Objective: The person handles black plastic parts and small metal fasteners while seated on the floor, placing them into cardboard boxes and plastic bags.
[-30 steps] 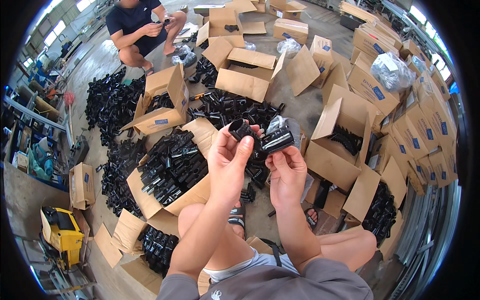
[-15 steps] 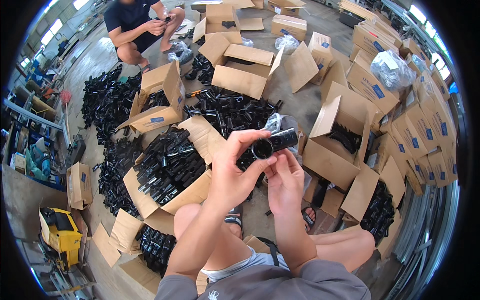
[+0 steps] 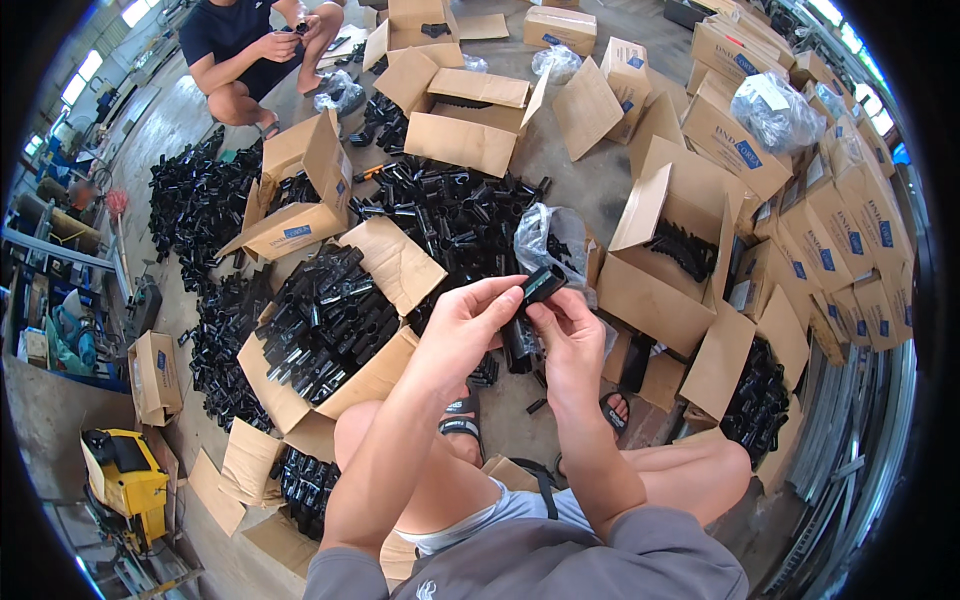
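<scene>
Cartons (image 3: 655,305) and piled fittings (image 3: 462,215) surround the held fitting (image 3: 544,284).

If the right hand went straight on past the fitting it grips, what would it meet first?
Beyond the black tubular fitting, the right hand would probably meet the clear plastic bag first, though depth is hard to judge from this single fisheye view.
</scene>
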`<state>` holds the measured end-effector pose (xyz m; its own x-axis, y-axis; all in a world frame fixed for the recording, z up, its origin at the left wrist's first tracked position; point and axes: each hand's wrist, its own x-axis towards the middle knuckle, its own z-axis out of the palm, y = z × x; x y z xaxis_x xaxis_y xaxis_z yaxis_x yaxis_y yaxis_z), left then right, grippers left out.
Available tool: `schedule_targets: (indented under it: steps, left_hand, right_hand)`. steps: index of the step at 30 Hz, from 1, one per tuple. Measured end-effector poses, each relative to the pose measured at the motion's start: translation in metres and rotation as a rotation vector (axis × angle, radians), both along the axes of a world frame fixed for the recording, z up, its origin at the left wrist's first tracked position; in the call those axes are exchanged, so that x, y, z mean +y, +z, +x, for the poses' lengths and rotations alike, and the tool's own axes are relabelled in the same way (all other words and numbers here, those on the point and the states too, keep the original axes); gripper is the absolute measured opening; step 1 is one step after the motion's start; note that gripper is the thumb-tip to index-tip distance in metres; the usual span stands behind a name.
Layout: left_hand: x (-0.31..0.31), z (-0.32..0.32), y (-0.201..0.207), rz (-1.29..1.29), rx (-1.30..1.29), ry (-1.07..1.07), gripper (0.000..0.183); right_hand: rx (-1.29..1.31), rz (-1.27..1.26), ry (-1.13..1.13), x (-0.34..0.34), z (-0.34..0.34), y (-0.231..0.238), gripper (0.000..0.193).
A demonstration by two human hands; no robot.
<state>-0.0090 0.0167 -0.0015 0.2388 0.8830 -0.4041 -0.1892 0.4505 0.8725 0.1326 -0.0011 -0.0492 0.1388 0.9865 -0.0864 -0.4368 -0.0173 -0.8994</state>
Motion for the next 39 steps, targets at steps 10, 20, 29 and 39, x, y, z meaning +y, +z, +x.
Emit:
schedule_targets:
  steps: [10,20,29,39]
  left_hand:
    - [0.001,0.002,-0.01,-0.115,-0.291,0.236,0.018]
    - [-0.001,-0.003,0.001,-0.016,-0.295,0.31,0.023]
    - [0.005,-0.009,-0.007,-0.059,-0.253,0.377,0.027]
    - [0.009,0.003,0.0,0.06,-0.25,0.403,0.027]
  right_hand:
    - [-0.066,-0.086,-0.063,0.024,0.032,-0.024,0.029]
    - [-1.426,-0.6,0.153,0.034,0.138,-0.283,0.02]
    - [-1.827,-0.343,0.387,0.025,0.132,-0.36,0.026]
    - [-1.733,-0.502,0.316,0.02,0.155,-0.349,0.031]
